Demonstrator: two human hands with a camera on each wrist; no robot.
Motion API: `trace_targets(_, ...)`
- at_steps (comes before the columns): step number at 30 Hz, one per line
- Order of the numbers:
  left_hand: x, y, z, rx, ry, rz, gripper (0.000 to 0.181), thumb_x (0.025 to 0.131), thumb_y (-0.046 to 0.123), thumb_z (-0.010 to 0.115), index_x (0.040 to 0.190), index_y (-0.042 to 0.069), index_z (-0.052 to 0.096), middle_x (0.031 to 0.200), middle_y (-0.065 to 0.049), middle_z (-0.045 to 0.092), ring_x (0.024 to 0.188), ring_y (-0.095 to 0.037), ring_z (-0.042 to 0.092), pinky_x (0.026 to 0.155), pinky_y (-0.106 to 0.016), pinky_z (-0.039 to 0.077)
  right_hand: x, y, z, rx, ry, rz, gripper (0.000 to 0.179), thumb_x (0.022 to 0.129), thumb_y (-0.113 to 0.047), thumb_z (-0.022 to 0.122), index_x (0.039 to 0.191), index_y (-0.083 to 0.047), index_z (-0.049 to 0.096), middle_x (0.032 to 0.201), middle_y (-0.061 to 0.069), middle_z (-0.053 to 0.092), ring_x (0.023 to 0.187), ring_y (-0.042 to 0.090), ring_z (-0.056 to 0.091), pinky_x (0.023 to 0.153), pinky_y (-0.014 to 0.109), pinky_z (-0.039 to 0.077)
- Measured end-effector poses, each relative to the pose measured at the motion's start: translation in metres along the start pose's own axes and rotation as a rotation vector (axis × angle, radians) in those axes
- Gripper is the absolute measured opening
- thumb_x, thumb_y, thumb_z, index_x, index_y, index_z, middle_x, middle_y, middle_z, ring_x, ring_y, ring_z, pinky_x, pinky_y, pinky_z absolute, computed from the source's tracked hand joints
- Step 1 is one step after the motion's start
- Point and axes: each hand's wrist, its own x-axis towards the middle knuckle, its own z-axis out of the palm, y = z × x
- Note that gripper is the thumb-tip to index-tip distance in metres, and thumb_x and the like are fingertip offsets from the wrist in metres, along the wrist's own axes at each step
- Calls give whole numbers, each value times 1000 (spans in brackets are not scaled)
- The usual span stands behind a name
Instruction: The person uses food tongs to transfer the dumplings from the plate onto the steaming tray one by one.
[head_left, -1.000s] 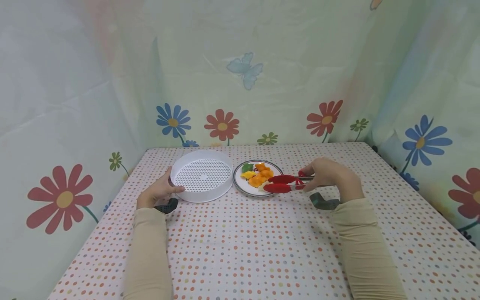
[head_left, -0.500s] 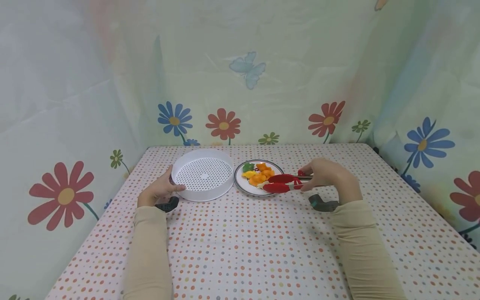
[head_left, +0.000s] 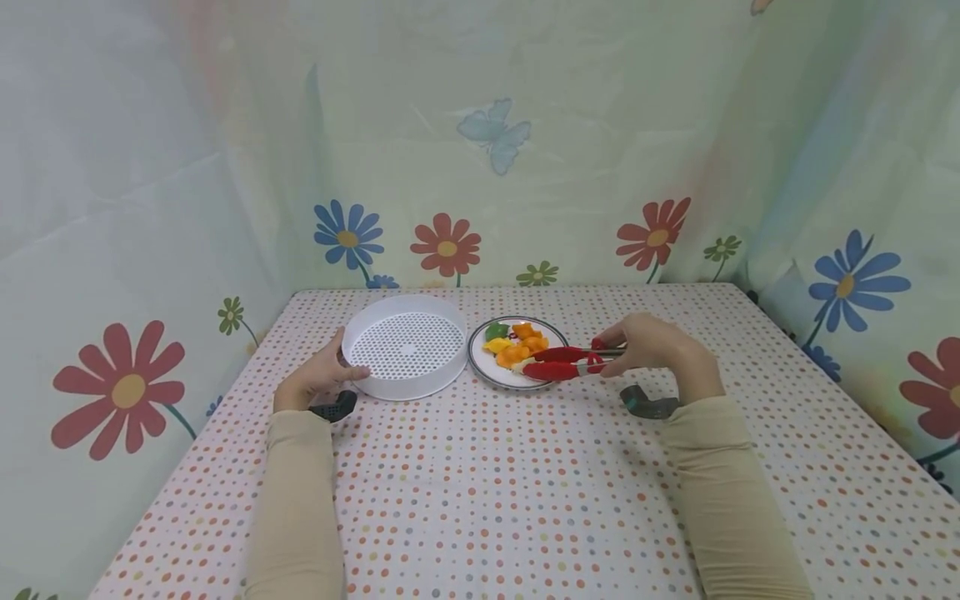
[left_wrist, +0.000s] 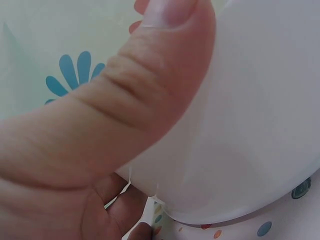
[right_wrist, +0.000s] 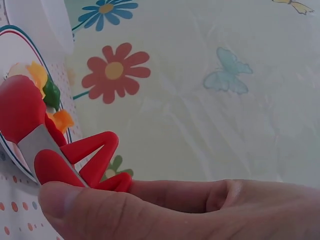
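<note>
In the head view, my left hand (head_left: 315, 377) holds the left side of a white round perforated steamer basket (head_left: 408, 390), thumb toward the front and fingers toward the back. The left wrist view shows the thumb along the basket's smooth outer wall (left_wrist: 250, 110). My right hand (head_left: 658, 346) grips red-tipped metal tongs (head_left: 558, 369) by their arms. The tongs' heads reach over the right part of a white dark-rimmed plate (head_left: 486, 372). On it lie orange and yellow dumpling-like pieces (head_left: 513, 356) and a green one (head_left: 497, 332). A pale piece touches the near tip; whether it is gripped is unclear.
The plate stands just right of the basket, on a table with a dotted cloth (head_left: 465, 500). A flower-printed curtain (head_left: 570, 192) encloses the back and both sides. Each wrist carries a dark device (head_left: 648, 404).
The tongs have shifted slightly left over the plate along with my right hand. The left hand and basket stay put; the head view has tilted a little.
</note>
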Motion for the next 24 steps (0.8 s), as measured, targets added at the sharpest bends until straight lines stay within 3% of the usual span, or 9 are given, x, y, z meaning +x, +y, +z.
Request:
trace_targets(7,-1,1,2,-51,-9,-5,128,75,28,81,148,27,-25,160,-11,-10,145,-42,-4,99,-75,22,0,13,-3,33,6,-49,64,73,-31,81,126,-2,60,118,18,66,110,34,61,86,53,51)
trace_targets(12,-1,7,-2,-81,-13,-21,132,71,29,84,148,32,-24,161,-8,-8,146,-40,-3,99,-76,19,-2,9,-10,86,86,-65,75,73,-40,80,132,-2,55,125,21,61,111,35,59,87,54,50)
trace_targets(15,-1,10,-5,-68,-3,-16,135,67,34,85,148,31,-23,161,-8,-6,146,-39,-2,99,-76,20,2,-2,-13,104,152,-55,80,73,-44,79,136,-4,51,128,21,59,107,34,58,85,50,51)
trace_targets(18,1,10,-6,-60,-5,30,133,69,32,84,149,26,-22,161,-10,-6,147,-38,-3,103,-73,19,7,-19,-10,60,228,-44,78,74,-43,78,138,-8,51,128,20,60,104,32,56,82,46,51)
trace_targets(24,0,-1,-1,-48,-9,21,131,70,33,83,150,26,-20,161,-10,-6,147,-37,-3,103,-72,21,23,-67,18,-52,314,-67,73,78,-42,75,140,-15,48,135,16,56,107,33,55,81,42,50)
